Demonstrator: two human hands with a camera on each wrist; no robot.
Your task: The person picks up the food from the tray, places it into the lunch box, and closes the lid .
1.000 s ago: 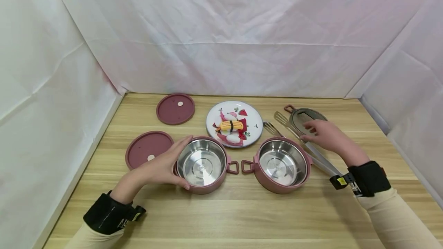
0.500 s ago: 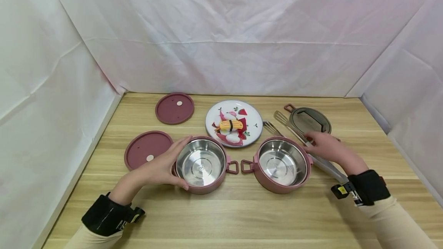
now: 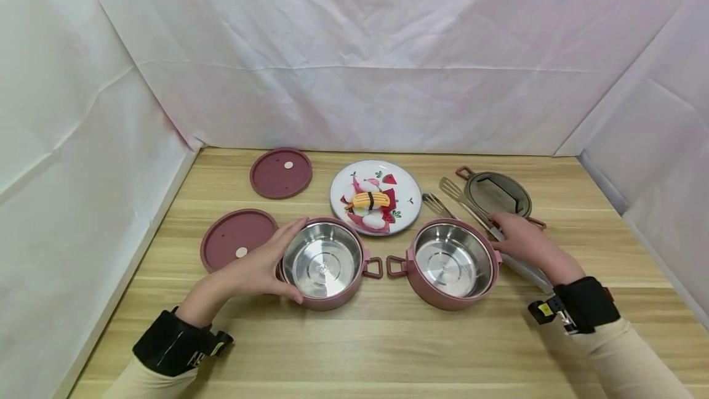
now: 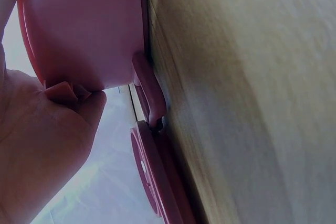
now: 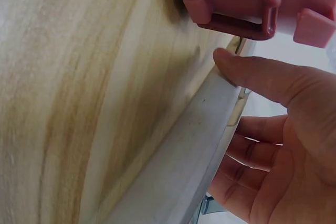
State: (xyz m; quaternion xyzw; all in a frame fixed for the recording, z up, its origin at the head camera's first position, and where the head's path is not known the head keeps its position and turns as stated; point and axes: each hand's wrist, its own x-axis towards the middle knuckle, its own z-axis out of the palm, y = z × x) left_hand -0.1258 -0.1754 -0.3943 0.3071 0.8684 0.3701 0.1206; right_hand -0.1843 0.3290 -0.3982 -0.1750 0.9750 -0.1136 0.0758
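Note:
My left hand grips the left side of a pink steel-lined pot, thumb near the front and fingers round the back of its rim. In the left wrist view, the fingers curl by the pot's outer wall. To the right stands a matching pot. Beside it my right hand holds a pair of metal tongs by their arms. The right wrist view shows the thumb on the near arm and the other fingers on the far side. One slotted tip lies behind the right pot.
Two maroon lids lie flat at the left. A patterned plate with a toy sushi piece sits behind the pots. A dark round piece with two pink side handles lies at the back right. White cloth walls the table.
My right hand has come down from over the dark round piece onto the tongs' arms and taken hold of them; the tongs are still in place. My left hand stays on its pot.

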